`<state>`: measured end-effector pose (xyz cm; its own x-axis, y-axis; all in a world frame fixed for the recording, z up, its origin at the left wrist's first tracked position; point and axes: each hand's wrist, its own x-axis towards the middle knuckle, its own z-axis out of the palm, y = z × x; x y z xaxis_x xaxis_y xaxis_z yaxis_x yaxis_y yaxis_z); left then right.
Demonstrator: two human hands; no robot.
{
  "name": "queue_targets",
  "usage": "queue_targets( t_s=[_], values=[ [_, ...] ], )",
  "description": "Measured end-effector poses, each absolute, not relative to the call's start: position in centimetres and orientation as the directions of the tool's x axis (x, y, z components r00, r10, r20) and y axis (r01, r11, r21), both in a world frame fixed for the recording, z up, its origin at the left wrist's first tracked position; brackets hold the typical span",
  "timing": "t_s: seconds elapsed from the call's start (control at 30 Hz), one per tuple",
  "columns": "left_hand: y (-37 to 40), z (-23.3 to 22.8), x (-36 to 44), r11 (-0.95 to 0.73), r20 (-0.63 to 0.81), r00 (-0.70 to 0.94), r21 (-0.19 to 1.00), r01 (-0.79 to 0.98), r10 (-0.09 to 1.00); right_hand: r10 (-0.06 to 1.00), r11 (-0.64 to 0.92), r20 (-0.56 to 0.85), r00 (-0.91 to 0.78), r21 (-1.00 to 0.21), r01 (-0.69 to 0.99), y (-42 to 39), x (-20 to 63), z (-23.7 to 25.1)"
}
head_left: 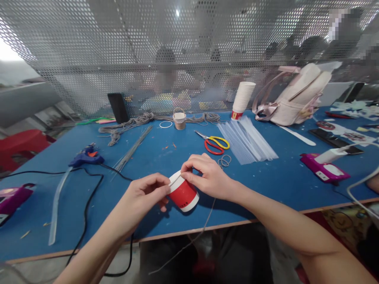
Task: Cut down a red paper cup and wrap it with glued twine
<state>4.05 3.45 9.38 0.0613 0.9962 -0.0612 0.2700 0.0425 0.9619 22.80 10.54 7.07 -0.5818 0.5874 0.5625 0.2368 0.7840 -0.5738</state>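
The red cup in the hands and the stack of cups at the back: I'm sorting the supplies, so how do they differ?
The red cup is single and lies tilted, held by the left hand and right hand; the stack of cups stands upright, untouched, near the mesh screen. The red cup shows its red side; the stack looks mostly white, with red only at its base. Both appear to be paper cups on the blue table.
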Motion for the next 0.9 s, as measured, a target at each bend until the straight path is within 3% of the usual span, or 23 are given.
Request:
queue_targets(
  t_s=[0.47,0.9],
  values=[
    [3.51,9.23,4.23,0.010,-0.027,0.049,0.949,0.314,0.998,0.537,0.827,0.637,-0.553,-0.527,0.195,10.44,22.87,6.89],
    [3.48,9.03,4.05,0.021,-0.041,0.069,0.965,0.263,0.997,0.646,0.730,0.553,-0.526,-0.650,0.212,10.85,22.88,6.84]
  ],
)
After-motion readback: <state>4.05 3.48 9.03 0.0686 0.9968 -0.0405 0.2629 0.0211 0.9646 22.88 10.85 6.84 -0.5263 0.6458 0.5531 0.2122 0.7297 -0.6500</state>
